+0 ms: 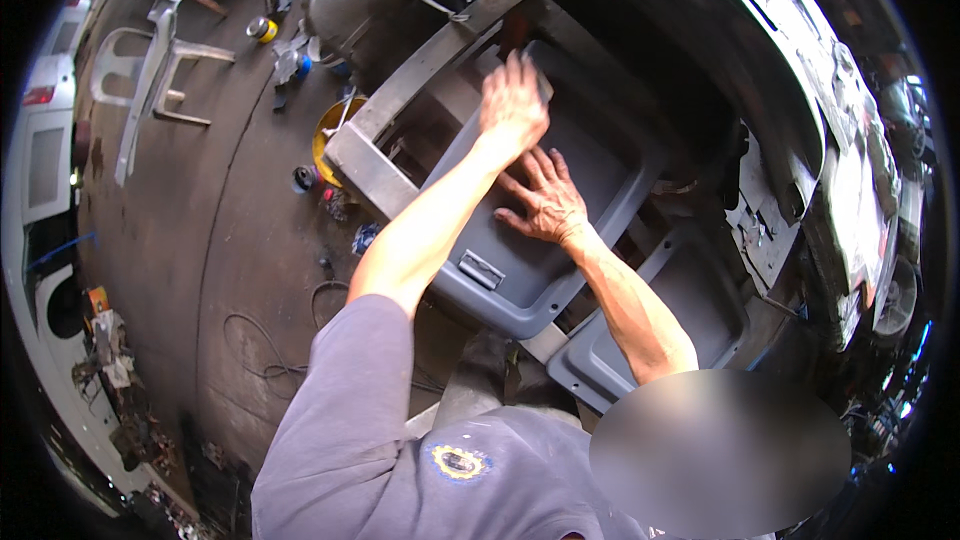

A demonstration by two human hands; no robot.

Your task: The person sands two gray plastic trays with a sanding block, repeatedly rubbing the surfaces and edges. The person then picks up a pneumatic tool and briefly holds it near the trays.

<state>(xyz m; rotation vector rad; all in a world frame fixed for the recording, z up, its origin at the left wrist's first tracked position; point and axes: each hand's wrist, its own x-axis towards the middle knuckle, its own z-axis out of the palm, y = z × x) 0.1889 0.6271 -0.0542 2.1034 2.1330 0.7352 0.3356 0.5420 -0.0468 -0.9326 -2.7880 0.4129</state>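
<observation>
A grey tray-like panel (585, 155) with a raised rim and rounded corners lies slanting on a metal frame in front of me. My left hand (515, 105) is at its far part, slightly blurred, with fingers bent over something greyish whose kind I cannot make out. Nearer to me, my right hand (548, 202) rests flat on the panel's inner face, fingers spread, holding nothing. A small rectangular grey piece (481, 269) sits by the panel's near left corner. To the right, partly behind my right forearm, is a second similar grey panel (690, 310).
The metal frame (372, 168) juts out left of the panel. A yellow bucket (325, 135) stands beside it, with a cable (265, 365) on the floor. Farther left are a white plastic chair (160, 80) and a white vehicle (48, 150). Large pale bodywork (800, 60) borders the right.
</observation>
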